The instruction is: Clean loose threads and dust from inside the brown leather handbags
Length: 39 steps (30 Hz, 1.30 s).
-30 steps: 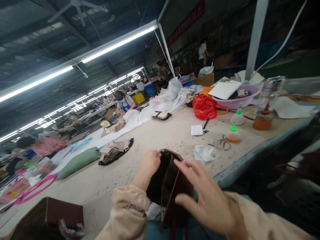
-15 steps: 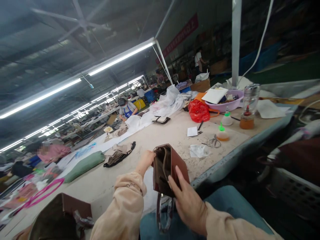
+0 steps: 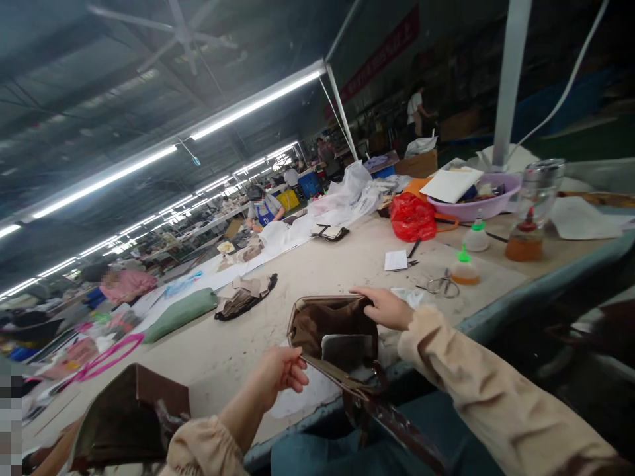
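Now that the brown bag (image 3: 335, 317) has turned at lower centre, its inside shows between the left hand (image 3: 270, 380), loosely curled, pinching the near rim, and the right hand (image 3: 391, 309), clasping the far rim.

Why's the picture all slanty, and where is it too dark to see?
In the head view, the camera seems tilted, so the ceiling lights slope and glare white; the lower right sinks nearly to black; the ceiling fan looks hazy; the brown handle glints.

Bright overhead tube lights (image 3: 258, 106) glare white above the desk (image 3: 317, 277); the right background sinks into darkness, and wide-angle distortion stretches the edges.
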{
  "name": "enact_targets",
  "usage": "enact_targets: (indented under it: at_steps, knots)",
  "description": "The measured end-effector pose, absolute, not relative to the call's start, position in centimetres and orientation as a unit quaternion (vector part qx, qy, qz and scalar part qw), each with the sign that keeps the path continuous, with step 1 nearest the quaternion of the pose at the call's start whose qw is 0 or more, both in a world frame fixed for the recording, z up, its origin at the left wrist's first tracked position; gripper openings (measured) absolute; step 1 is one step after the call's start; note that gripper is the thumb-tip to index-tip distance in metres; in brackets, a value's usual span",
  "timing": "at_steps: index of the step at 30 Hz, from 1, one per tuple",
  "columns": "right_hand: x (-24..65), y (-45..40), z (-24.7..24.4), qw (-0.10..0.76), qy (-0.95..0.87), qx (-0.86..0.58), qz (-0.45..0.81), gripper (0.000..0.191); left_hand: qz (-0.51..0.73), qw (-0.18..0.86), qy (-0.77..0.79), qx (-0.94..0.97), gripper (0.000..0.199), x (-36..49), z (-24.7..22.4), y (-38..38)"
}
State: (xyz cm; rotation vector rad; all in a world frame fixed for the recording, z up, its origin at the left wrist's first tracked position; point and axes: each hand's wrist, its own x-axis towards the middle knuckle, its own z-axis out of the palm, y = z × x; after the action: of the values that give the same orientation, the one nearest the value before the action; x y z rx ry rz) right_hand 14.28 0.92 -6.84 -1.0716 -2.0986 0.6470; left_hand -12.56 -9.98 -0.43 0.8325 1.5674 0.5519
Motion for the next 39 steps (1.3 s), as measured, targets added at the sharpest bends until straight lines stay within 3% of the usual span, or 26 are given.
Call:
enact_targets:
  at_steps: [4,7,12,15,19,24,33,39]
  knots:
    - [12.9,2.3,-7.4,0.339,-0.828,-0.343,0.287,0.056,0.142,0.539,0.696,0.451,0.041,-13.7,1.3,-11.1]
    - [12.6,3.1,-7.5,0.336,-0.843,-0.283,0.309,0.045,0.040,0.451,0.665,0.593,0.031,-13.9,3.7,-11.3]
    - [12.3,4.7,-7.1,0.320,-0.849,-0.226,0.354,0.033,0.178,0.066,0.571,0.799,0.021,-12.8,5.0,-8.0]
    - [12.3,5.4,-7.1,0.314,-0.823,-0.200,0.429,0.033,0.148,-0.050,0.527,0.836,0.027,-11.6,3.6,-5.4]
    - [12.3,5.7,-7.5,0.320,-0.796,-0.203,0.471,0.033,0.112,-0.073,0.519,0.844,0.028,-10.5,1.8,-3.3]
    - [12.1,5.3,-7.3,0.335,-0.794,-0.230,0.453,0.032,0.101,-0.049,0.526,0.843,0.010,-10.8,1.2,-2.0]
    - [12.4,5.4,-7.3,0.335,-0.829,-0.189,0.407,0.032,0.150,0.029,0.531,0.833,0.019,-11.8,0.3,-1.2]
    - [11.9,5.1,-7.3,0.347,-0.836,-0.240,0.351,0.030,0.155,0.038,0.537,0.828,0.021,-11.9,0.3,-1.3]
